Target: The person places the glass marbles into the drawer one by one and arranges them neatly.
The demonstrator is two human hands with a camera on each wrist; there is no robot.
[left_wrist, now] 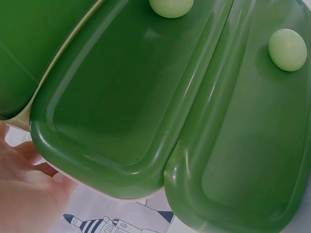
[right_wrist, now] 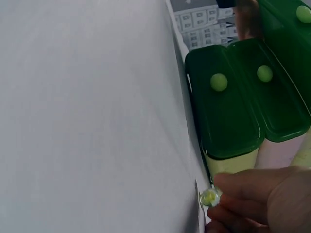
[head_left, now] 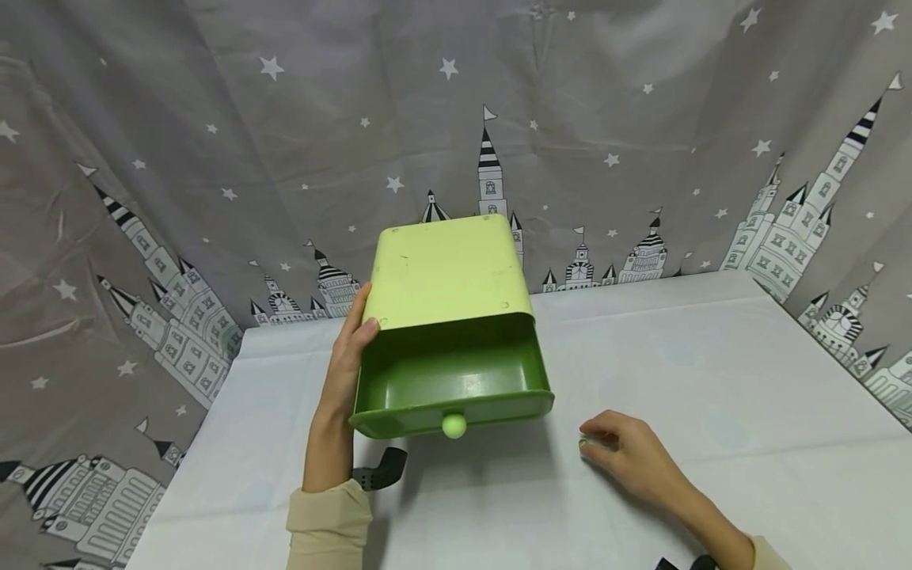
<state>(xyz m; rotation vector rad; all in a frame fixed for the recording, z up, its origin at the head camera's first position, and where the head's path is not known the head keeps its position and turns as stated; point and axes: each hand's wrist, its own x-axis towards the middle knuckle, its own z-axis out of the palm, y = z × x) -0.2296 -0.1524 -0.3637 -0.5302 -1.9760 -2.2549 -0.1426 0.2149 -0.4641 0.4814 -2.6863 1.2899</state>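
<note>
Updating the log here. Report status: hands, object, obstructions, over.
Left hand against boxy, plastic-looking, yellow-topped cabinet. Right hand pinching round, clear-and-yellow glassy marble. Green, rectangular, plastic-looking top drawer open. Nothing visible between marble and drawer.

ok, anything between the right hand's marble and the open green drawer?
Nothing separate visible between marble and drawer: only the drawer's own walls, including its knobbed front panel, so the marble likely has to go over them. Left hand grips the cabinet on its opposite side.

The box (head_left: 449, 273) is pale yellow, its drawer (head_left: 506, 408) green. Beyond the white tabletop's (head_left: 677, 356) far edge, white stars (head_left: 448, 69) dot grey cloth (head_left: 321, 71).
</note>
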